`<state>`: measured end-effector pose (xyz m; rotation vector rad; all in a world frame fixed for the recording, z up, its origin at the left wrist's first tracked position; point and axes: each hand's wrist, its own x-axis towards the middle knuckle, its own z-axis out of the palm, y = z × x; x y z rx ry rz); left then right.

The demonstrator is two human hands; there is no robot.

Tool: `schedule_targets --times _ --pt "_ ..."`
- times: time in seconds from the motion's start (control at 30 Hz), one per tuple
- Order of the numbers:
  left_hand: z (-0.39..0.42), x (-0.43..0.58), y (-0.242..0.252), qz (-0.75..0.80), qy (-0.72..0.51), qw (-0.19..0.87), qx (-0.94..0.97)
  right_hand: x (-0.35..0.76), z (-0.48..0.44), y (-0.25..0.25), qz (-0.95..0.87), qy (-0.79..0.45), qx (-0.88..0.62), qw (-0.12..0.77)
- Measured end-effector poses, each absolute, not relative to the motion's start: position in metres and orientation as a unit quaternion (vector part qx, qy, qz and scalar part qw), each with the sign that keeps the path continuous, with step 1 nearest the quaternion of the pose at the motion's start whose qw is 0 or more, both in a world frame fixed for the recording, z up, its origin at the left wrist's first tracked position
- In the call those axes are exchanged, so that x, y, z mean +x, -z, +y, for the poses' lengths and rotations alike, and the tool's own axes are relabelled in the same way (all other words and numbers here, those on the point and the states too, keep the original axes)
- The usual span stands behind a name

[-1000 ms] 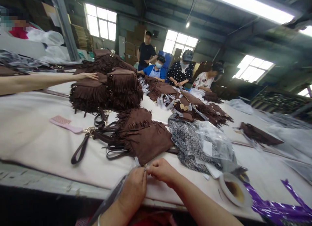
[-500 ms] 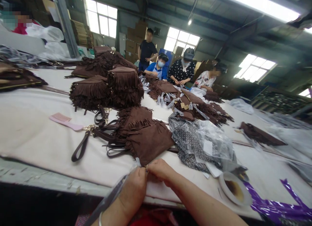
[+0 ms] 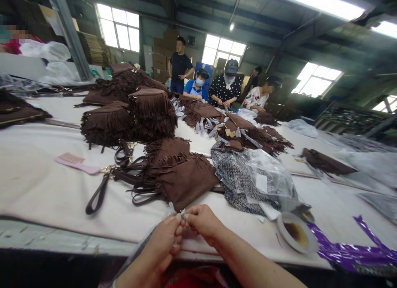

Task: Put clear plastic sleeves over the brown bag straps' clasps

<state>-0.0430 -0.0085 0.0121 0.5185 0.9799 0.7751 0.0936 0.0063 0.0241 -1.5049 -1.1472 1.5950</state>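
My left hand (image 3: 161, 246) and my right hand (image 3: 201, 222) meet at the near edge of the white table (image 3: 37, 180). Both pinch a small metal piece at the near corner of a brown fringed suede bag (image 3: 182, 176). A strip of clear plastic (image 3: 139, 248) runs down from under my left hand. The bag's dark straps (image 3: 102, 188) trail to the left on the table.
Stacks of brown fringed bags (image 3: 130, 114) stand behind. A pink comb (image 3: 76, 162) lies at left. A patterned cloth with clear bags (image 3: 251, 176), a tape roll (image 3: 296, 234) and purple ribbon (image 3: 350, 253) lie at right. Several people (image 3: 225, 87) work at the far end.
A co-worker's arm that reached over the bag stack from the left has gone. My hands stay pinched together at the bag's corner, my left wrist dropping lower.
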Motion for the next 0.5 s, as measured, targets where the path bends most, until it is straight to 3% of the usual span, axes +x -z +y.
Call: schedule_targets --times 0.3,0.5 --pt "-0.008 -0.049 -0.035 0.298 -0.302 0.899 -0.109 0.093 0.005 -0.003 -0.427 -0.663 -0.452 0.417" --pt "-0.013 -0.042 -0.030 0.380 -0.341 0.859 -0.033 0.100 -0.001 -0.008 -0.545 -0.437 -0.591 0.403"
